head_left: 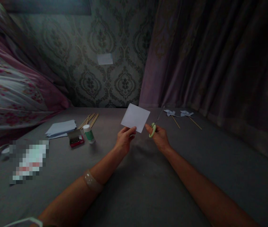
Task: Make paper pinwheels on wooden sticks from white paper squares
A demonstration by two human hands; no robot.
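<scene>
My left hand pinches a square sheet of white paper by its lower edge, thumb on top. The sheet is held up above the grey surface, turned a little to one side. Just right of it, my right hand is closed around the light green handles of a pair of scissors. Their blades point up and away to the right, dim against the background. The scissors and the paper are apart.
Left on the grey cloth are a stack of white paper, wooden sticks, a small red open box and a glue bottle. Two paper pinwheels on sticks lie at the back right. A patterned wall and curtains stand behind.
</scene>
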